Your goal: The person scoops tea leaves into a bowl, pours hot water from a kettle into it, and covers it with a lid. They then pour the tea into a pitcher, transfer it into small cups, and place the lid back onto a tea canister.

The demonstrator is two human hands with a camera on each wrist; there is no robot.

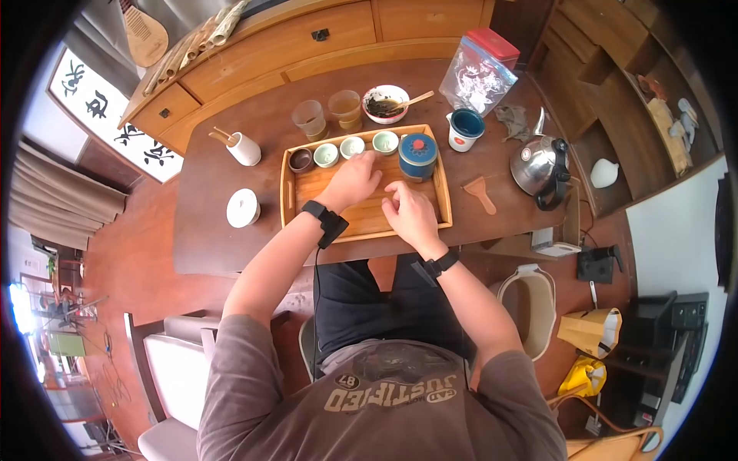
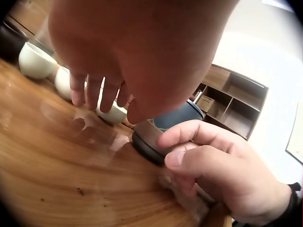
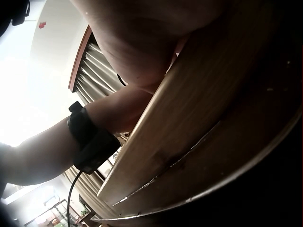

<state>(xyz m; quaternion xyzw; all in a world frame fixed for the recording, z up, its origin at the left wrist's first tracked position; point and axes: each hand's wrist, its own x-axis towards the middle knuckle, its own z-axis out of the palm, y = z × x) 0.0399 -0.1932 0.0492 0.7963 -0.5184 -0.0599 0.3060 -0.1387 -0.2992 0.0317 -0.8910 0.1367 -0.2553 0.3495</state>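
A wooden tray (image 1: 369, 228) lies on the table before me, its boards shiny wet in the left wrist view. My left hand (image 1: 354, 180) hovers over its middle with straight fingers and holds nothing. Close by, my right hand (image 1: 413, 218) hangs at the tray's near right part, fingers loosely bent and nothing in them. Along the tray's far side stand a dark cup (image 1: 300, 160) and pale green cups, one at the left (image 1: 327, 156), one in the middle (image 1: 351, 147) and one at the right (image 1: 385, 142). A blue lidded pot (image 1: 417, 157) sits at the right.
Behind the tray are two glass pitchers (image 1: 310, 120) and a bowl of dark leaves (image 1: 384, 104). On the right stand a blue-and-white cup (image 1: 466, 130), a kettle (image 1: 538, 165) and a wooden scraper (image 1: 480, 194). A white lidded cup (image 1: 243, 208) and a tool holder (image 1: 246, 149) are left.
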